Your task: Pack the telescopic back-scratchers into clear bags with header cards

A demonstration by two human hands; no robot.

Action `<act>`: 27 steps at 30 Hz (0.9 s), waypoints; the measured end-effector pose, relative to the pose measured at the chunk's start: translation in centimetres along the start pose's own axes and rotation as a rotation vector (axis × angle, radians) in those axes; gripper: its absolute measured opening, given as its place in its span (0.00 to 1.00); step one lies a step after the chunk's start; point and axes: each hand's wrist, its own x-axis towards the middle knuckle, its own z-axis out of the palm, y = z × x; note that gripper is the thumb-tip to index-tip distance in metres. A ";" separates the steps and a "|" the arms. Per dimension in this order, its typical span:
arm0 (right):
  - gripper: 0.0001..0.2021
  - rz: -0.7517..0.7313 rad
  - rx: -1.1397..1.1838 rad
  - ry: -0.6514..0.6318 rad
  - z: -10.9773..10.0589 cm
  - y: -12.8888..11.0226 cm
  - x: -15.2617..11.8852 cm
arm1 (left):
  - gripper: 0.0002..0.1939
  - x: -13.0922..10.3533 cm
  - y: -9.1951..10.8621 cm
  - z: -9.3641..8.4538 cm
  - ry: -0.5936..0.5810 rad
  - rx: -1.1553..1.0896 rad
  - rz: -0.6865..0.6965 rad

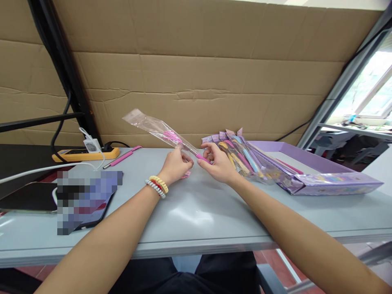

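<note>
Pinching bag (147,123) in left hand (176,164), fingers narrow | gripping pen (201,157), partly bagged, at 12 o'clock in right hand (218,163) | near packs (241,157) at 2, box (333,183) at 3 | open desk (190,216) to edge at 6 | box print unreadable

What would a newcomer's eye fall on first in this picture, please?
Probably the clear plastic sleeve with a pink pen, held up mid-view between the left hand and right hand. Next, the purple box on the right of the table, with colourful wrapped pens fanned beside it.
</note>
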 end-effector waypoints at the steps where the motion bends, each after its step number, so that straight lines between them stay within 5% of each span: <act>1: 0.20 -0.015 -0.029 0.024 0.0 0.0 0.0 | 0.17 -0.1 0.0 0.1 -0.037 -0.019 0.013; 8: 0.23 -0.060 -0.075 -0.002 -0.1 -0.4 -0.2 | 0.21 -0.9 0.8 0.5 -0.251 -0.166 0.110; 12: 0.24 -0.037 -0.035 0.012 -0.2 -0.2 -0.1 | 0.20 -0.5 0.7 0.1 -0.319 -0.319 0.022; 22: 0.27 -0.108 0.006 0.020 -0.6 0.4 0.2 | 0.18 0.6 0.4 -1.0 0.011 -0.609 -0.146; 27: 0.28 0.054 0.148 -0.080 -0.4 0.5 0.1 | 0.16 0.7 0.7 -0.9 0.052 -0.691 -0.203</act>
